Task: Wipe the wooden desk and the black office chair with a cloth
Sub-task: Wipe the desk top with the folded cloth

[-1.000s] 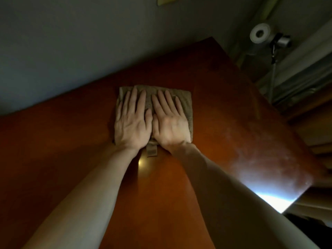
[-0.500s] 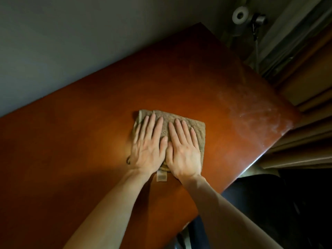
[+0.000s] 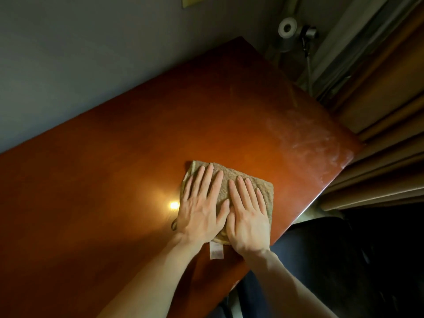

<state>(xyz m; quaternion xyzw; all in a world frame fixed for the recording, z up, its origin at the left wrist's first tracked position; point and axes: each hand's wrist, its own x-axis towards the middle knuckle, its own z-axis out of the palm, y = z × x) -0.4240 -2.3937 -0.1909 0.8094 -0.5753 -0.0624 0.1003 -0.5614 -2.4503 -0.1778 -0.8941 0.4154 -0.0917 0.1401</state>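
Note:
A folded beige cloth [image 3: 263,189] lies flat on the reddish wooden desk [image 3: 114,168], near its front edge. My left hand [image 3: 202,207] and my right hand [image 3: 249,216] press on the cloth side by side, fingers straight and spread. A white label [image 3: 216,250] sticks out from under the cloth between my wrists. The black office chair [image 3: 344,260] shows as a dark shape below the desk's front right edge.
A grey wall [image 3: 91,53] runs along the desk's far side. A roll of paper [image 3: 288,27] and a small lamp [image 3: 309,35] stand past the far right corner. Tan curtains [image 3: 378,134] hang at the right. Dusty streaks [image 3: 309,138] mark the desk's right end.
Both hands have slid the cloth from the back of the desk toward its front edge, staying flat on it. The chair has come into view.

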